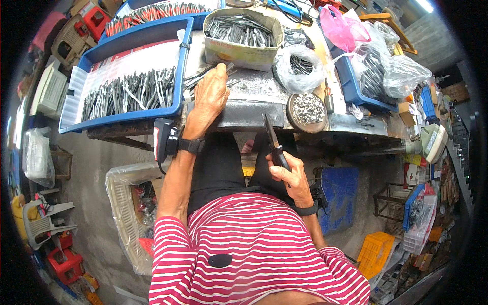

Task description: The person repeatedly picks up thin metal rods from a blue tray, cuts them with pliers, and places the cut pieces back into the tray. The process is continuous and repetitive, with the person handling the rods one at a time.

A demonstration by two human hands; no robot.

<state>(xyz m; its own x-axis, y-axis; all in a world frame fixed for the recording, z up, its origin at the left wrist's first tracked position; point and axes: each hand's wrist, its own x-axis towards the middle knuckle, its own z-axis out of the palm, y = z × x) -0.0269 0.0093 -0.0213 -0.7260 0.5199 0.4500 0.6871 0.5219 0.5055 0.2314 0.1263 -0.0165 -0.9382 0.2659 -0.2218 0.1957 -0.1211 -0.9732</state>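
Observation:
My left hand (pixel 211 92) reaches over the bench top, its fingers bent together at a few loose, thin dark strips (pixel 192 81) in front of a cardboard box (pixel 239 58). What those fingers hold, if anything, is hidden. Thin metal-coloured pieces (pixel 241 31) fill the box. In front of my body, below the bench edge, my right hand (pixel 292 175) is closed round the black handle of a dark, pointed hand tool (pixel 272 136). Its long tip points up toward the bench; its exact kind is unclear. To the left, a blue tray (pixel 185 66) holds many slim black-and-silver pieces (pixel 129 96).
A round dish (pixel 306 112) of small white and dark bits sits at the bench's front edge. Behind it stands a clear plastic bag (pixel 299 66) of dark pieces. At right is a blue bin (pixel 351 76) with bags. A plastic-covered crate (pixel 122 203) stands on the floor at left.

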